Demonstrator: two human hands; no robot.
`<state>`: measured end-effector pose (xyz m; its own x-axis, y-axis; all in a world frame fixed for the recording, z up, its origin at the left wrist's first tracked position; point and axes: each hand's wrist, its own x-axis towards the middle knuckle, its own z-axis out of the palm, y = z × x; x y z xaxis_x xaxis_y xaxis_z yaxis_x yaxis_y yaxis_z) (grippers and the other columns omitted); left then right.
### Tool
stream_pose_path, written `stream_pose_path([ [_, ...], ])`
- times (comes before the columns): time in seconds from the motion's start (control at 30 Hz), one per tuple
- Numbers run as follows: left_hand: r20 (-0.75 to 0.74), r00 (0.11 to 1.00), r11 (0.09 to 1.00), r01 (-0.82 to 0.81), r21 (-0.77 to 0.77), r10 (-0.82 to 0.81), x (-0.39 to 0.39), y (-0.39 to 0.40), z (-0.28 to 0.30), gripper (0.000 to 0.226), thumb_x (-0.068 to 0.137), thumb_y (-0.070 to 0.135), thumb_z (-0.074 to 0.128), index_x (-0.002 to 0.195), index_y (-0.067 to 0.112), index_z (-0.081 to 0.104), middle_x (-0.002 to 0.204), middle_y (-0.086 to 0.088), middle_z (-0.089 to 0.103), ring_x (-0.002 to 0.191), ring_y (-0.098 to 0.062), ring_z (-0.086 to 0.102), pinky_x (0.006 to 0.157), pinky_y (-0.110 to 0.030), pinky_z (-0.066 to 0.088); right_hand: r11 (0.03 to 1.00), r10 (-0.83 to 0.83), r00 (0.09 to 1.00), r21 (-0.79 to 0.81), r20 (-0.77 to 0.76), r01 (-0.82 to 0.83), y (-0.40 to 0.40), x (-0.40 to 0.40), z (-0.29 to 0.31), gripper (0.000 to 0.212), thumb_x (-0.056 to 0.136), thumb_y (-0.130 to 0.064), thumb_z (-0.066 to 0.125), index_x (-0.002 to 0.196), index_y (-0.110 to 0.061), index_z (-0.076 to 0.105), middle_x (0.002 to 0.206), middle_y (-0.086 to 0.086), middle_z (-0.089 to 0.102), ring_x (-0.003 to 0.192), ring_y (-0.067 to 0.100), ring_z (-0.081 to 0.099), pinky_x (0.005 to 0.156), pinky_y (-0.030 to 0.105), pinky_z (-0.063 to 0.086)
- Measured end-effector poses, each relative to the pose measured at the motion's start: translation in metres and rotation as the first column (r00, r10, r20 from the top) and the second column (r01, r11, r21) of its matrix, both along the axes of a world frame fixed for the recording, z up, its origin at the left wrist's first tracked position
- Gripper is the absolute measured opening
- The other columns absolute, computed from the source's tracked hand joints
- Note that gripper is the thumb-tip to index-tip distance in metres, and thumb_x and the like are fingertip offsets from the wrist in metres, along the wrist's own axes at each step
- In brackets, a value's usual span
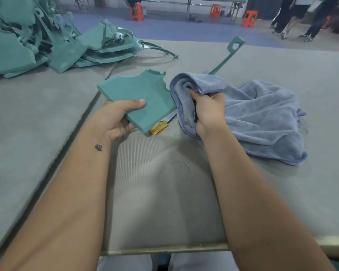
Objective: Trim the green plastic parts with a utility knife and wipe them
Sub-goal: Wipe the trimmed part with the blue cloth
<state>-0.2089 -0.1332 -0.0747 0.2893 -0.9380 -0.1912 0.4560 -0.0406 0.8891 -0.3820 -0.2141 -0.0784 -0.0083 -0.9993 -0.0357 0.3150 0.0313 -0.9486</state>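
Note:
A flat green plastic part (139,92) with a notched far edge is held above the table by my left hand (115,118), thumb on top and fingers underneath its near corner. My right hand (209,112) grips a bunched fold of the blue-grey towel (258,118) right beside the part's right edge. The rest of the towel lies spread on the table to the right. A yellow utility knife (158,129) lies on the table, partly hidden under the part. A long thin arm of green plastic (226,57) juts out from behind the towel.
A heap of green plastic parts (37,42) fills the far left of the grey felt-covered table (164,182). A seam runs diagonally across the table at left. Red stools (249,18) and standing people (301,16) are on the floor beyond.

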Motion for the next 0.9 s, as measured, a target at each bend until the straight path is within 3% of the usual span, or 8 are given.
stream_pose_path([
  [0.17, 0.025, 0.999, 0.999, 0.022, 0.03, -0.023, 0.006, 0.003, 0.002, 0.024, 0.085, -0.005, 0.062, 0.103, 0.01, 0.064, 0.089, -0.004, 0.076, 0.08, -0.018, 0.074, 0.053, -0.03, 0.058, 0.999, -0.043, 0.99, 0.031, 0.131, 0.039, -0.005, -0.003, -0.001, 0.012, 0.087, -0.002, 0.064, 0.097, -0.009, 0.064, 0.087, 0.005, 0.07, 0.082, 0.02, 0.068, 0.069, 0.03, 0.054],
  [0.3, 0.044, 0.997, 0.996, 0.063, 0.062, -0.065, 0.01, 0.006, 0.001, 0.024, 0.084, -0.004, 0.062, 0.103, 0.01, 0.064, 0.09, -0.006, 0.076, 0.079, -0.019, 0.074, 0.051, -0.032, 0.058, 0.995, -0.104, 0.976, 0.023, 0.192, 0.101, -0.007, -0.008, 0.001, 0.013, 0.087, -0.002, 0.065, 0.086, -0.015, 0.067, 0.078, -0.001, 0.072, 0.074, 0.014, 0.071, 0.063, 0.026, 0.055],
  [0.47, 0.105, 0.989, 0.992, 0.097, 0.08, -0.105, 0.01, 0.006, 0.001, 0.023, 0.085, -0.005, 0.06, 0.099, 0.013, 0.065, 0.084, -0.002, 0.076, 0.074, -0.016, 0.073, 0.052, -0.031, 0.058, 0.973, -0.227, 0.953, 0.0, 0.199, 0.232, -0.01, -0.021, 0.007, 0.01, 0.088, -0.005, 0.065, 0.083, -0.013, 0.065, 0.081, 0.001, 0.071, 0.072, 0.013, 0.071, 0.059, 0.025, 0.055],
  [0.6, 0.173, 0.977, 0.99, 0.109, 0.094, -0.124, 0.007, 0.007, 0.001, 0.025, 0.085, -0.007, 0.06, 0.096, 0.014, 0.065, 0.08, 0.001, 0.076, 0.07, -0.014, 0.073, 0.051, -0.028, 0.057, 0.942, -0.335, 0.922, 0.06, 0.192, 0.33, -0.017, -0.038, 0.012, 0.017, 0.092, -0.011, 0.06, 0.081, -0.021, 0.053, 0.082, -0.003, 0.062, 0.074, 0.014, 0.064, 0.065, 0.029, 0.055],
  [0.67, 0.174, 0.978, 0.99, 0.099, 0.097, -0.115, 0.004, 0.007, 0.002, 0.025, 0.085, -0.008, 0.06, 0.095, 0.014, 0.065, 0.079, 0.001, 0.076, 0.068, -0.014, 0.073, 0.05, -0.028, 0.057, 0.935, -0.355, 0.897, 0.073, 0.264, 0.348, -0.02, -0.043, 0.012, 0.021, 0.095, -0.012, 0.055, 0.079, -0.022, 0.048, 0.081, -0.003, 0.056, 0.076, 0.015, 0.059, 0.066, 0.026, 0.049],
  [0.77, 0.154, 0.984, 0.992, 0.077, 0.101, -0.092, 0.003, 0.006, 0.003, 0.025, 0.085, -0.009, 0.059, 0.095, 0.014, 0.065, 0.078, 0.0, 0.075, 0.067, -0.014, 0.073, 0.051, -0.029, 0.058, 0.945, -0.327, 0.927, 0.038, 0.185, 0.326, -0.015, -0.041, 0.013, 0.017, 0.095, -0.022, 0.056, 0.084, -0.031, 0.047, 0.086, -0.008, 0.058, 0.072, 0.006, 0.06, 0.059, 0.021, 0.05],
  [0.83, 0.157, 0.984, 0.993, 0.07, 0.099, -0.085, 0.002, 0.006, 0.003, 0.026, 0.085, -0.009, 0.059, 0.095, 0.014, 0.065, 0.077, 0.0, 0.075, 0.067, -0.014, 0.073, 0.051, -0.03, 0.058, 0.948, -0.312, 0.933, -0.005, 0.178, 0.317, -0.015, -0.038, 0.013, 0.006, 0.092, -0.02, 0.059, 0.095, -0.023, 0.055, 0.093, -0.004, 0.065, 0.083, 0.011, 0.066, 0.067, 0.026, 0.054],
  [0.9, 0.164, 0.982, 0.993, 0.074, 0.094, -0.088, 0.002, 0.006, 0.003, 0.026, 0.085, -0.01, 0.058, 0.094, 0.014, 0.065, 0.078, 0.0, 0.075, 0.068, -0.014, 0.073, 0.052, -0.03, 0.058, 0.933, -0.34, 0.933, -0.081, 0.121, 0.351, -0.017, -0.038, 0.012, 0.01, 0.089, -0.013, 0.063, 0.097, -0.017, 0.058, 0.092, -0.003, 0.067, 0.087, 0.011, 0.067, 0.075, 0.028, 0.056],
])
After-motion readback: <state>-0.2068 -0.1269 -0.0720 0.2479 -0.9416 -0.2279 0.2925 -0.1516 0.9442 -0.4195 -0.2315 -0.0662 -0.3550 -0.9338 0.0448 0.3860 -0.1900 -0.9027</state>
